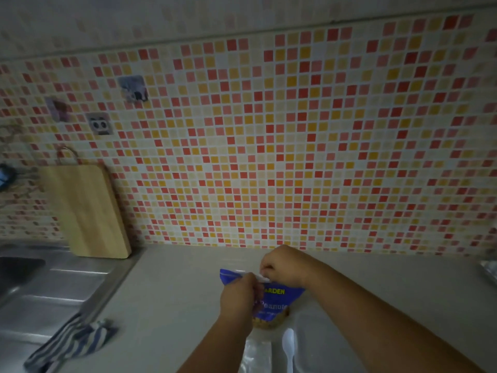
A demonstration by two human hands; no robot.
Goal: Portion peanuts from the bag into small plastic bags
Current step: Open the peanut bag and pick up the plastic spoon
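A blue peanut bag (pixel 279 297) with yellow lettering stands upright on the pale counter (pixel 172 305), low in the view. My left hand (pixel 238 297) pinches the near side of its top edge. My right hand (pixel 282 266) pinches the far side of the same edge, knuckles up. Peanuts show through a clear window at the bag's bottom (pixel 271 323). A white plastic spoon (pixel 289 348) lies on the counter just in front of the bag. Clear small plastic bags (pixel 255 354) lie left of the spoon, partly hidden by my left forearm.
A steel sink and drainboard (pixel 53 286) fill the left side. A blue-and-white striped cloth (pixel 70 343) hangs over the sink's rim. A wooden cutting board (pixel 86 208) leans against the mosaic-tiled wall. Something shiny (pixel 489 269) sits at the right edge.
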